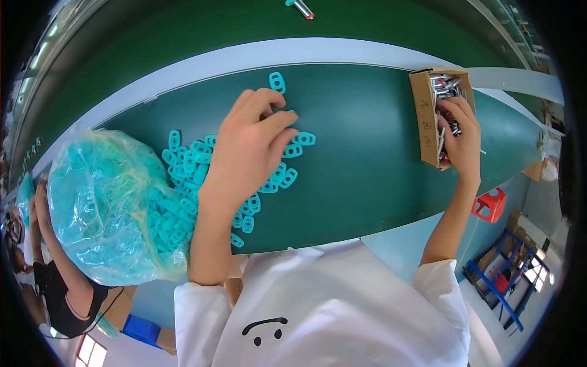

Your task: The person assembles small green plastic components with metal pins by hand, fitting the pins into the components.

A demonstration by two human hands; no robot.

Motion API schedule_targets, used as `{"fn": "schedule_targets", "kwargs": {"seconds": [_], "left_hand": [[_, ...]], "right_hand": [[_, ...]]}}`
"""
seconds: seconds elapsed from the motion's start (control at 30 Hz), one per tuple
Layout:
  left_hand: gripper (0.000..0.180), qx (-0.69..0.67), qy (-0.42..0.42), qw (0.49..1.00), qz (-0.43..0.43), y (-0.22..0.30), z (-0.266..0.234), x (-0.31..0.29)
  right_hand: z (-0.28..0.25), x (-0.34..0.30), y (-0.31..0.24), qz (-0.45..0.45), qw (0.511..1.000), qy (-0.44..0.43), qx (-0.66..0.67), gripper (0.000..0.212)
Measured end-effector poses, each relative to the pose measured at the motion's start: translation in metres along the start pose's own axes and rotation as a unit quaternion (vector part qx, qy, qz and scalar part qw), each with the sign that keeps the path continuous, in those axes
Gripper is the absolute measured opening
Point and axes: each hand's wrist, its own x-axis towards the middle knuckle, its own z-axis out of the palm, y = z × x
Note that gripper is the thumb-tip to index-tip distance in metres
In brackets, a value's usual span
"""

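My left hand hovers palm down over a scatter of teal plastic pieces, oval with holes through them. Its fingers are bent and spread apart, and the index fingertip is at a teal piece mostly hidden behind it. Another single teal piece lies just beyond the knuckles. On the right, my right hand reaches into a cardboard box of small metal cylinders. Thumb and forefinger come close together there; whatever lies between them cannot be made out.
A large clear bag of teal pieces spills open on the left of the green table. Past the raised white edge, a metal cylinder with a teal end lies on a green surface. Another person's arms show far left. A red stool stands right.
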Motion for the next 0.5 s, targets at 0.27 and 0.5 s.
{"fn": "schedule_targets", "kwargs": {"seconds": [0.27, 0.5], "left_hand": [[0.023, 0.037, -0.008, 0.999, -0.038, 0.0, 0.001, -0.007], [0.023, -0.003, 0.028, 0.998, -0.059, 0.004, 0.008, -0.005]], "right_hand": [[0.014, 0.011, -0.008, 0.109, 0.992, 0.015, 0.061, 0.016], [0.027, 0.034, -0.01, 0.253, 0.947, 0.01, 0.2, 0.026]]}}
